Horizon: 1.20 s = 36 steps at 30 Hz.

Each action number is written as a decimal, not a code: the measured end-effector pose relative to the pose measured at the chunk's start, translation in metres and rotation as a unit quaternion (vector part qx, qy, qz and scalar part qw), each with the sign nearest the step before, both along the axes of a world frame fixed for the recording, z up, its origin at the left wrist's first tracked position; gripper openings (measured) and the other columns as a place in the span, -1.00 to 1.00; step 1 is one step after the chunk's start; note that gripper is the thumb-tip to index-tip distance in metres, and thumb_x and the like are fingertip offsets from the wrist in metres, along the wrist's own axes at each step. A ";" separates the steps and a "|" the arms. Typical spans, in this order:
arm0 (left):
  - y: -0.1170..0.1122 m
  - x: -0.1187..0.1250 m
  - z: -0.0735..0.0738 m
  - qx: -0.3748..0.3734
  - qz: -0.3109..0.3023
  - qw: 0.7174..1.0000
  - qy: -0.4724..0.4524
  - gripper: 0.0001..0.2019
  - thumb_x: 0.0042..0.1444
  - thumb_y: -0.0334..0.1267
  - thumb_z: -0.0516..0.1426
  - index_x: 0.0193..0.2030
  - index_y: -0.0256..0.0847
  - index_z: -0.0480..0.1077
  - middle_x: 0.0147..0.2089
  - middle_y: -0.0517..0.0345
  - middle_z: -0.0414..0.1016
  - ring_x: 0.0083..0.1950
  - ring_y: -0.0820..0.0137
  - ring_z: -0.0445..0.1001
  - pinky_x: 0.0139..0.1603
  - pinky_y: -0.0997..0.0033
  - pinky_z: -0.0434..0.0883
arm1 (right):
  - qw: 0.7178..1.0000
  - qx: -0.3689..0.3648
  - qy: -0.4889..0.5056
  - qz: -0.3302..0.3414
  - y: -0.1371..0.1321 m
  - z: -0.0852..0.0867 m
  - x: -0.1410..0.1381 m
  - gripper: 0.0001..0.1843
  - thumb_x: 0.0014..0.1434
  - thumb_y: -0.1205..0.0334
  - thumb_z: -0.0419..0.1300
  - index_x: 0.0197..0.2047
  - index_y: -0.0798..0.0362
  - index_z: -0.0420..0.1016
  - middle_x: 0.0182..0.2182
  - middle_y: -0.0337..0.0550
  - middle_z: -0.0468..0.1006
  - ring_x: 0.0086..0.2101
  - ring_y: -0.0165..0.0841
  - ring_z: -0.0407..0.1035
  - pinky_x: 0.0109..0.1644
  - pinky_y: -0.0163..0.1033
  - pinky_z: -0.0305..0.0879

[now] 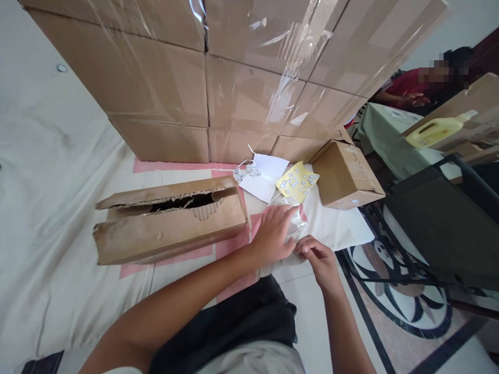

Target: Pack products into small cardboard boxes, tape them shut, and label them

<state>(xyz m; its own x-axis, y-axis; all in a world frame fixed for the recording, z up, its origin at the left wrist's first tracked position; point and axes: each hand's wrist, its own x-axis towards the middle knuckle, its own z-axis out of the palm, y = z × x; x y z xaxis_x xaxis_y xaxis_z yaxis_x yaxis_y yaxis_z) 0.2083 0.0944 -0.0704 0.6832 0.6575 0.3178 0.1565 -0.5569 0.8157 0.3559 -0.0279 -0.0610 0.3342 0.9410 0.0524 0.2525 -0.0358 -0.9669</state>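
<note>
My left hand (274, 234) lies over a clear plastic packet (297, 220) at the table's near edge, its fingers stretched out. On the packet, just past those fingers, is a small white label (301, 225). My right hand (318, 258) is close beside the left thumb, its thumb and forefinger pinched together; what lies between them is too small to make out. Beyond the hands is a yellow sheet (297, 182) dotted with many small white labels. Left of it rests a creased white paper (265, 176), with a heap of small tags and string (248, 171) at its edge.
A long cardboard box (171, 231) with a torn open top stands at left. Taped cartons (241, 88) form a wall behind. An open carton (351, 176) sits at right. Farther right are a dark chair (444, 223), a yellow jug (438, 130) and a seated person (409, 88).
</note>
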 end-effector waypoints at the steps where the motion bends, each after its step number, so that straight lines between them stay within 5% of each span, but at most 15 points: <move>1: -0.005 -0.011 0.006 -0.049 -0.022 0.998 -0.010 -0.37 0.13 -0.33 0.15 0.36 -0.05 0.17 0.28 -0.02 0.40 0.34 0.14 0.35 0.37 0.02 0.31 | 1.000 0.015 0.000 0.007 -0.001 0.002 -0.003 -0.72 0.29 0.05 0.29 -0.41 -0.01 0.56 -0.40 -0.13 0.48 -0.37 -0.31 0.33 -0.31 -0.20 0.22; 5: -0.025 -0.056 0.022 -0.251 -0.053 0.966 -0.019 -0.64 0.27 -0.05 0.17 0.17 -0.06 0.39 0.01 0.13 0.56 0.07 0.27 0.52 0.12 0.24 0.46 | 0.996 0.057 -0.013 0.075 0.001 0.008 -0.021 -0.82 0.30 0.17 0.29 -0.36 -0.03 0.55 -0.36 -0.14 0.48 -0.31 -0.28 0.39 -0.23 -0.18 0.28; 9: -0.042 -0.090 0.020 -0.259 -0.017 0.964 -0.052 -0.78 0.25 -0.04 0.24 -0.08 -0.09 0.50 -0.13 0.17 0.57 -0.10 0.34 0.53 -0.05 0.35 0.46 | 0.982 0.073 -0.029 0.172 0.012 0.008 -0.048 -0.87 0.33 0.25 0.25 -0.30 -0.04 0.54 -0.27 -0.14 0.44 -0.27 -0.31 0.40 -0.21 -0.20 0.31; 17: -0.061 -0.139 0.001 0.030 0.146 0.986 -0.074 -0.90 0.32 -0.35 0.13 -0.24 -0.12 0.43 -0.33 0.18 0.52 -0.30 0.40 0.48 -0.28 0.37 0.42 | 0.964 0.054 -0.072 0.249 0.024 0.019 -0.098 -0.81 0.37 0.24 0.16 -0.27 0.00 0.57 -0.25 -0.10 0.45 -0.26 -0.32 0.42 -0.17 -0.23 0.37; 20: -0.069 -0.158 0.009 0.266 0.191 0.944 -0.026 -0.88 0.23 -0.45 0.16 -0.18 -0.14 0.42 -0.35 0.15 0.55 -0.34 0.36 0.47 -0.31 0.32 0.39 | 0.968 0.045 -0.103 0.226 0.026 0.027 -0.114 -0.87 0.29 0.23 0.28 -0.29 -0.04 0.67 -0.24 -0.12 0.51 -0.39 -0.40 0.42 -0.35 -0.29 0.36; 22: -0.074 -0.172 0.019 0.359 0.206 0.910 -0.022 -0.89 0.23 -0.46 0.16 -0.16 -0.18 0.42 -0.38 0.12 0.54 -0.36 0.36 0.47 -0.31 0.31 0.40 | 0.966 0.064 -0.140 0.206 0.030 0.035 -0.120 -0.94 0.21 0.24 0.35 -0.30 -0.05 0.68 -0.25 -0.14 0.55 -0.42 -0.41 0.44 -0.45 -0.31 0.34; 25: -0.076 -0.196 0.041 0.334 0.263 0.902 -0.068 -0.90 0.32 -0.42 0.07 -0.23 -0.21 0.36 -0.42 0.14 0.42 -0.39 0.39 0.41 -0.30 0.32 0.42 | 0.955 0.152 -0.223 0.120 0.046 0.050 -0.117 -0.94 0.22 0.32 0.31 -0.28 -0.01 0.62 -0.30 -0.14 0.59 -0.36 -0.34 0.50 -0.34 -0.27 0.43; 28: -0.064 -0.220 0.067 0.295 0.342 0.887 -0.093 -0.85 0.35 -0.41 0.03 -0.27 -0.19 0.32 -0.40 0.14 0.35 -0.35 0.37 0.39 -0.31 0.32 0.39 | 0.913 0.270 -0.302 0.050 0.076 0.068 -0.109 -0.90 0.26 0.34 0.26 -0.15 0.01 0.58 -0.20 -0.06 0.63 -0.17 -0.21 0.53 -0.07 -0.10 0.49; 32: -0.030 -0.251 0.093 0.209 0.374 0.902 -0.049 -0.80 0.38 -0.38 -0.02 -0.28 -0.16 0.34 -0.20 0.07 0.42 -0.13 0.32 0.45 -0.11 0.26 0.41 | 0.840 0.302 -0.428 0.142 0.121 0.088 -0.120 -0.61 0.35 0.23 0.19 0.21 0.07 0.47 0.21 0.03 0.53 0.26 0.01 0.32 0.33 0.20 0.24; 36: 0.000 -0.272 0.106 0.127 0.327 0.931 0.100 -0.78 0.42 -0.25 -0.01 -0.27 -0.13 0.35 0.15 0.03 0.37 0.24 0.24 0.33 0.23 0.15 0.31 | 0.780 0.265 -0.499 0.268 0.147 0.089 -0.145 -0.51 0.41 0.06 0.13 0.31 0.09 0.42 0.33 -0.05 0.41 0.34 0.07 0.21 0.41 0.30 0.08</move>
<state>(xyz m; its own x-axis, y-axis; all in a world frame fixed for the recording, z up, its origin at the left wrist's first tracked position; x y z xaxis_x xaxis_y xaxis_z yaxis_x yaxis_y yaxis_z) -0.0639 0.0944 0.0359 0.2253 0.8746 0.4293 0.6648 -0.4601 0.5885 0.2112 0.1193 0.0280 -0.5564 0.6893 0.4640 0.7306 0.6719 -0.1221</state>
